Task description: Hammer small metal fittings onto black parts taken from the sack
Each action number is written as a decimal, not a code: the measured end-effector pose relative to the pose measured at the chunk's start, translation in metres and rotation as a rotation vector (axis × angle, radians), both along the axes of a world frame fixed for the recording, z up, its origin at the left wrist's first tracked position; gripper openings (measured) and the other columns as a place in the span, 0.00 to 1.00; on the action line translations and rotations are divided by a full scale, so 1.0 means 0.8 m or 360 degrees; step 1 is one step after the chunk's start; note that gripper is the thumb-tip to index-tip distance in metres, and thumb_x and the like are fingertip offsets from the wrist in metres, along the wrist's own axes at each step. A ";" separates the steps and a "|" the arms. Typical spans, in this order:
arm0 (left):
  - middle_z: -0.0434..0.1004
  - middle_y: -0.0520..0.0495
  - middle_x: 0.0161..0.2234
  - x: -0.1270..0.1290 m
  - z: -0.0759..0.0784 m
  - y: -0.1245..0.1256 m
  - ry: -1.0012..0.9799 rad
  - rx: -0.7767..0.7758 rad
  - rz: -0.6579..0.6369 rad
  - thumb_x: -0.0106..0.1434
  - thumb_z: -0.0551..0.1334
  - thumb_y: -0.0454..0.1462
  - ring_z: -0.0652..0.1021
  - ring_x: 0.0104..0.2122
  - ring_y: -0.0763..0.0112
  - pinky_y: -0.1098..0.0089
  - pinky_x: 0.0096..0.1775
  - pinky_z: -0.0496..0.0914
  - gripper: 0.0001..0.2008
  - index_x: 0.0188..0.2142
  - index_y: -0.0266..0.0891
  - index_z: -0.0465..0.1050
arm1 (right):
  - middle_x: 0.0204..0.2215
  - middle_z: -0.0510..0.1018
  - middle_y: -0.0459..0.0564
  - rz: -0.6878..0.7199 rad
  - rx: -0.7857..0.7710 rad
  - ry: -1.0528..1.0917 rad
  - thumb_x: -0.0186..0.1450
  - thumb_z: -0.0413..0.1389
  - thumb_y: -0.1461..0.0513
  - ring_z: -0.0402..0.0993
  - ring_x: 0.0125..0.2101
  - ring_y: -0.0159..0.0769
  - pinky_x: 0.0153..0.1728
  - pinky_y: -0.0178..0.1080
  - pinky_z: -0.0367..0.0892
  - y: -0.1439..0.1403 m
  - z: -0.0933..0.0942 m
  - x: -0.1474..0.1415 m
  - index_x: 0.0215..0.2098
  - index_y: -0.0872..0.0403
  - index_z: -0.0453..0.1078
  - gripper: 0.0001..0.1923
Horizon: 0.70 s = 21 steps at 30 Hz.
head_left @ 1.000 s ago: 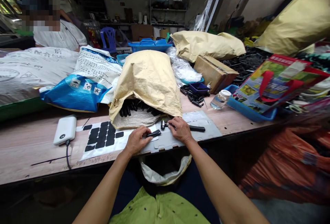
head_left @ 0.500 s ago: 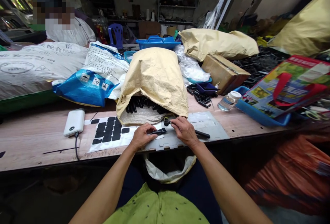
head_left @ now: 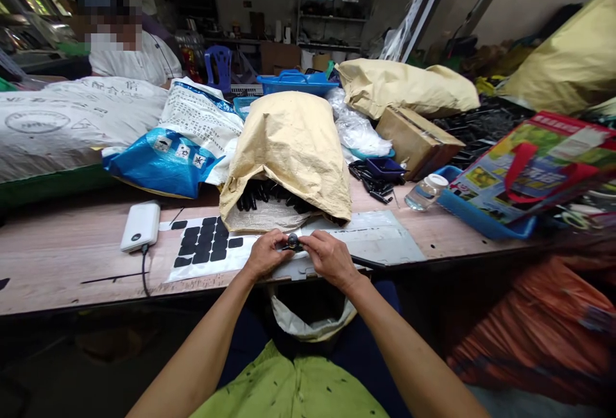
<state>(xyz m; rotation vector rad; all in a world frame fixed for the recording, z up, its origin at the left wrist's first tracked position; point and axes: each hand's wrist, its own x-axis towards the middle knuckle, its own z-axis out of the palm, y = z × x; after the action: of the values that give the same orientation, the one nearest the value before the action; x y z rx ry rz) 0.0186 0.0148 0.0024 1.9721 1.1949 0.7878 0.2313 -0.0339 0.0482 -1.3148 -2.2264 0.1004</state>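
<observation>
Workbench (head_left: 72, 257) of pale wood grain, long, ran across the view, its near edge facing the seated person. Left hand (head_left: 264, 255) and right hand (head_left: 327, 256), both closed in a pinch, met at the near edge, middle, gripping one small black part (head_left: 292, 241) between their fingertips, held just above a grey metal plate (head_left: 380, 241) lying flat at that edge. White sheet (head_left: 199, 257) bearing black adhesive pads (head_left: 205, 246) lay just left of the hands. White power bank (head_left: 140, 225) with a dark cable lay further left, well apart from them. Tan paper sack (head_left: 291, 148), mouth turned toward the person, sat directly behind the hands, with black parts (head_left: 262, 196) spilling from its opening. Blue and white printed bag (head_left: 163, 158) lay at the sack's left; grey printed sack (head_left: 62, 122) occupied the far left corner. Cardboard box (head_left: 416, 139), clear plastic bottle (head_left: 424, 192) and blue tray (head_left: 481, 216) holding a colourful bag (head_left: 534, 164) stood toward the right end. Second person in a white shirt (head_left: 132, 61) sat beyond the far left edge. Room behind: dim, with metal shelving (head_left: 334, 7) against the back wall and a blue plastic chair (head_left: 217, 61).
</observation>
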 end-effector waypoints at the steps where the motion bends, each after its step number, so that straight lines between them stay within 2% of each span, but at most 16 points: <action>1: 0.75 0.51 0.34 0.000 0.000 0.000 -0.0003 -0.0010 0.0006 0.57 0.69 0.39 0.75 0.37 0.68 0.69 0.41 0.67 0.08 0.37 0.43 0.80 | 0.37 0.77 0.49 -0.0024 0.0004 0.0015 0.72 0.54 0.63 0.73 0.40 0.37 0.41 0.35 0.68 0.000 0.002 0.002 0.51 0.48 0.74 0.13; 4: 0.77 0.50 0.36 0.000 0.000 0.000 -0.0008 -0.0041 0.0024 0.56 0.69 0.40 0.76 0.38 0.67 0.68 0.43 0.68 0.10 0.39 0.43 0.81 | 0.38 0.77 0.50 -0.0096 0.0028 0.0086 0.73 0.52 0.62 0.73 0.42 0.38 0.43 0.37 0.69 0.000 0.005 0.010 0.53 0.47 0.74 0.14; 9: 0.77 0.51 0.36 0.001 0.001 -0.001 0.0019 -0.0062 0.0029 0.55 0.69 0.40 0.76 0.37 0.66 0.67 0.43 0.68 0.11 0.38 0.43 0.81 | 0.37 0.78 0.49 -0.0107 -0.0059 0.0013 0.72 0.53 0.62 0.74 0.40 0.38 0.40 0.37 0.69 -0.001 0.001 0.021 0.51 0.46 0.75 0.13; 15: 0.77 0.51 0.36 0.001 0.006 -0.002 0.0072 -0.0003 0.0023 0.55 0.69 0.39 0.76 0.37 0.67 0.68 0.41 0.67 0.10 0.38 0.42 0.79 | 0.38 0.78 0.48 -0.0187 0.0011 0.0146 0.71 0.54 0.64 0.74 0.43 0.38 0.44 0.37 0.68 0.022 -0.001 0.046 0.51 0.47 0.75 0.13; 21: 0.77 0.50 0.37 0.000 0.006 -0.002 0.0075 0.0049 0.0009 0.57 0.70 0.44 0.75 0.36 0.67 0.68 0.40 0.67 0.14 0.39 0.40 0.77 | 0.38 0.77 0.48 -0.0092 -0.0032 0.0004 0.69 0.57 0.66 0.71 0.42 0.38 0.44 0.38 0.67 0.043 -0.035 0.077 0.46 0.48 0.76 0.11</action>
<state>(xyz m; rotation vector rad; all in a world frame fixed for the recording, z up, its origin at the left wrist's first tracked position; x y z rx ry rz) 0.0185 0.0130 0.0071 2.0229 1.2230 0.7709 0.2929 0.0009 0.0202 -1.3879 -2.1885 0.1037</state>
